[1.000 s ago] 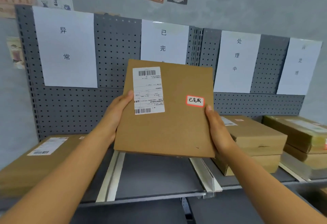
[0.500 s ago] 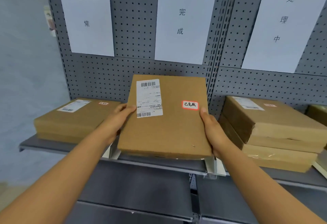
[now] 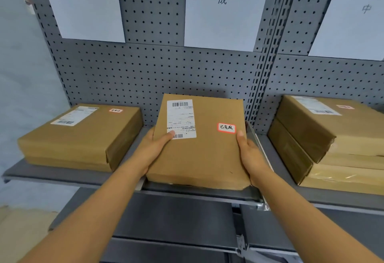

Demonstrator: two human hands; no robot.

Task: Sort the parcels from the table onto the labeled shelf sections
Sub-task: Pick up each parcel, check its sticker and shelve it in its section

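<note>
Cardboard, flat and stiff, so the parcel [image 3: 199, 144] should feel light and keep its shape; you hold it at both side edges, left hand [image 3: 154, 148] and right hand [image 3: 250, 154] curled round them, thumbs on top. It sits over the middle shelf [image 3: 62, 176] section, between other boxes [image 3: 81, 134].

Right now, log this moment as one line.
phase: placing | held: parcel | left hand, right hand: gripping its sides | target: middle shelf section | parcel low over shelf, contact unclear
</note>
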